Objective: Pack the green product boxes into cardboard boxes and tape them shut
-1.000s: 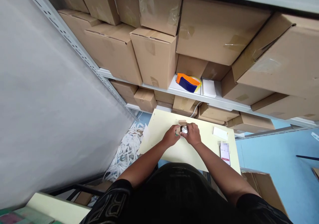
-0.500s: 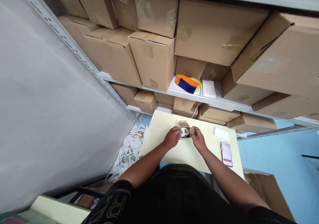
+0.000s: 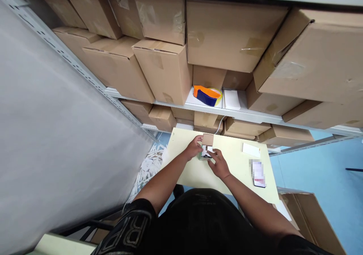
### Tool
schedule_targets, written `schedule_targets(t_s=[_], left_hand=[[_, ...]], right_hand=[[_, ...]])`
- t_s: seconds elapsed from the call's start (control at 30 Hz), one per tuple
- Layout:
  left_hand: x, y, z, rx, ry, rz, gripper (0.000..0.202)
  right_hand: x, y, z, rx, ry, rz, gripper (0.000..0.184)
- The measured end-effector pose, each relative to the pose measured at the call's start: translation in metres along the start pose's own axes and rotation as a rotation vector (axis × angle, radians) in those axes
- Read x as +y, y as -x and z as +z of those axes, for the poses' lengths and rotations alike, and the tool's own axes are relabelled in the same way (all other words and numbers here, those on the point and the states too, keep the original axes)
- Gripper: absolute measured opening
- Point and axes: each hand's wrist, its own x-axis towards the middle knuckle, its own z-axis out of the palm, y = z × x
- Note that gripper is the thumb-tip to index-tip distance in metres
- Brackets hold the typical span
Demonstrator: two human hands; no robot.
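Left hand, right hand clasp box (flap raised).

Orange tape dispenser on shelf; white card and seemingly a phone on table.

Right hand now nearer, fingers atop the small box.

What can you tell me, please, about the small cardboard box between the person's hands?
The small cardboard box is plain brown card, standing on the pale yellow table. Its top flap stands open, showing something white inside, too small to identify. The left hand grips its left side; the right hand touches its front.
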Motion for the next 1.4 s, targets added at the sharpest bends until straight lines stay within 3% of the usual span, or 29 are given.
schedule_targets(t_s=[0.17,0.3,0.43,0.73,0.93,1.1,1.23,1.33,1.4], left_hand=[[-0.010,0.024,0.002,-0.018,-0.199,0.239,0.037],[-0.026,0.034,0.003,-0.011,-0.376,0.430,0.045],[-0.033,0.033,0.004,0.000,-0.448,0.470,0.049],[-0.036,0.032,0.007,0.027,-0.478,0.473,0.045],[-0.046,0.038,0.004,-0.002,-0.788,0.574,0.036],[-0.047,0.048,0.007,-0.063,-0.952,0.524,0.041],[-0.048,0.059,0.014,-0.009,-0.789,0.479,0.054],[-0.050,0.065,0.023,0.152,-0.518,0.284,0.069],[-0.049,0.064,0.028,0.174,-0.372,0.095,0.072]], right_hand=[[0.001,-0.003,0.002,0.052,-0.002,0.092,0.035],[0.002,-0.004,0.002,0.079,-0.057,0.192,0.033],[0.001,-0.003,0.002,0.096,-0.086,0.280,0.037],[0.003,-0.003,0.002,0.111,-0.048,0.236,0.036],[0.001,0.001,0.003,0.124,-0.041,0.162,0.029],[-0.005,-0.009,0.005,0.098,-0.111,0.374,0.025],[-0.002,-0.013,0.001,0.062,-0.257,0.501,0.034],[0.004,-0.008,-0.003,0.004,-0.388,0.480,0.041],[0.007,-0.003,-0.002,-0.082,-0.422,0.467,0.048]])
